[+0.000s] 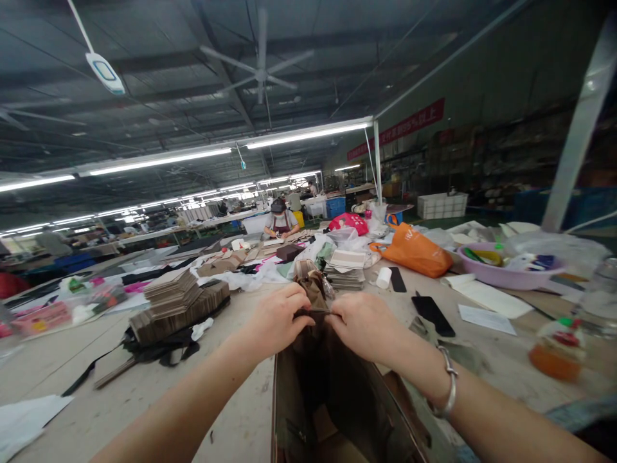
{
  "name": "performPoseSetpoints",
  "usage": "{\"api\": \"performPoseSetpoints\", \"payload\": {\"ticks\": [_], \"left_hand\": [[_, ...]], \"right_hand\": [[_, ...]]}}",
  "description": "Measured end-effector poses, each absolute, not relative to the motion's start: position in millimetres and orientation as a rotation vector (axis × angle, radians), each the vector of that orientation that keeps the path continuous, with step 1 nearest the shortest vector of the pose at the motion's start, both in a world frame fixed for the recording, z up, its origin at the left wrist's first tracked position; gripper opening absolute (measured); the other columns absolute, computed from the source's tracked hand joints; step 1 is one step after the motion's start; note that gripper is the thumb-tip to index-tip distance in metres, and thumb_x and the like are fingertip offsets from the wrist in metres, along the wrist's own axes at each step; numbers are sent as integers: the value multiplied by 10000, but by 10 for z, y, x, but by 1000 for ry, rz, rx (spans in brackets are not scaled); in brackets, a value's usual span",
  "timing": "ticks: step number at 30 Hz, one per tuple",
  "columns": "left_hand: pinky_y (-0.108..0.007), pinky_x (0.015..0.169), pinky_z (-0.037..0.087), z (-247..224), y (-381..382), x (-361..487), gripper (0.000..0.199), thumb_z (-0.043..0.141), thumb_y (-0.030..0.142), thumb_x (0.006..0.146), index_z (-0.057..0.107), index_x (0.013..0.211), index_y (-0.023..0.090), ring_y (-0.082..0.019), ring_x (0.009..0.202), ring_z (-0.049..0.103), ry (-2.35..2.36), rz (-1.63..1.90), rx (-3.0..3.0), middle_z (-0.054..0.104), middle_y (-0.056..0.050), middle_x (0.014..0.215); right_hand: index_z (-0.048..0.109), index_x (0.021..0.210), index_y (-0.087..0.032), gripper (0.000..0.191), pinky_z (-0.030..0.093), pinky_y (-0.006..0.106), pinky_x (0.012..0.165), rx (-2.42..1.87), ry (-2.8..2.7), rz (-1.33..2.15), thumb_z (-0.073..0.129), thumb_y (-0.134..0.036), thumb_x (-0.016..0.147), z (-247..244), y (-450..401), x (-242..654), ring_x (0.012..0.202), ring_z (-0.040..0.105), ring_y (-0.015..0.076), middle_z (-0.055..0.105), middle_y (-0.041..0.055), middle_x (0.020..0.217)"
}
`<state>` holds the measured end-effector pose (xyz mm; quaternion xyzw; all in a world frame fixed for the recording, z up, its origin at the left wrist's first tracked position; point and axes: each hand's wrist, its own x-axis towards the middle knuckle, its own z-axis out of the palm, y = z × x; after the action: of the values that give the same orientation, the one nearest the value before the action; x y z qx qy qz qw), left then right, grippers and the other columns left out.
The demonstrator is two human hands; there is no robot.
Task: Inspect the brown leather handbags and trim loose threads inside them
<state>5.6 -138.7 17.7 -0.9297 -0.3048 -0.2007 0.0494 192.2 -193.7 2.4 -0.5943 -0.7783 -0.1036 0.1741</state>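
Observation:
A dark brown fabric bag point(337, 392) stands open toward me at the table's front edge, its inside in shadow. At its far end, my left hand point(279, 319) pinches a narrow dark strip of the brown fabric between thumb and fingers. Close on its right, my right hand point(364, 325) pinches the same strip, with a small gap between the two hands. A silver bracelet circles the right wrist. Lighter brown fabric point(311, 286) rises just beyond the hands.
Stacked brown pieces point(176, 296) lie on the left over black cloth. On the right are a black phone point(432, 315), a white roll point(384, 278), an orange bag point(414, 251), a purple basin point(508, 270) and an orange-filled bottle point(558, 354). A person point(281, 222) sits across the table.

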Motion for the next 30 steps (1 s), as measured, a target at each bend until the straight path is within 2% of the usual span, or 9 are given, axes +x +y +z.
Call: {"api": "performPoseSetpoints", "payload": {"ticks": [4,8,13,21,27,30], "left_hand": [[-309,819,429,174,-1398,63,98,602,285,816,622,814,189,-176,889,547,-887,-578,-2795,603,-21,908],[-298,799,427,171,-1390,83,38,604,181,782,599,745,179,-164,860,542,-902,-617,-2818,597,-18,877],[-261,744,436,157,-1431,98,86,579,98,737,548,701,170,-142,825,542,-894,-735,-2939,589,-21,867],[-260,732,432,139,-1345,127,78,613,168,779,576,710,169,-139,788,558,-972,-805,-2980,621,-13,809],[-244,690,411,144,-1346,107,29,608,178,789,600,761,179,-133,762,566,-1036,-749,-2973,631,7,777],[-241,685,407,143,-1361,100,36,627,201,777,614,811,197,-133,756,576,-1073,-742,-2968,646,20,783]], "right_hand": [[672,729,-197,273,391,285,620,-1679,-2193,-290,475,-332,861,6,-1929,1926,723,626,203,684,52,756],[672,717,-201,274,375,282,608,-1664,-2184,-286,479,-334,860,-16,-1935,1919,710,619,193,681,47,746],[668,720,-205,266,359,274,603,-1643,-2185,-274,493,-348,862,-23,-1924,1963,713,614,183,680,37,752],[677,745,-208,303,371,277,637,-1689,-2194,-205,480,-389,886,-13,-1898,2025,743,617,189,683,44,771],[672,982,-267,212,389,265,698,-1561,-2191,-137,576,-390,838,-31,-1899,2050,844,622,186,694,14,895],[686,912,-266,174,380,264,660,-1563,-2217,-150,592,-381,822,-20,-1902,2040,806,622,188,695,8,861]]}}
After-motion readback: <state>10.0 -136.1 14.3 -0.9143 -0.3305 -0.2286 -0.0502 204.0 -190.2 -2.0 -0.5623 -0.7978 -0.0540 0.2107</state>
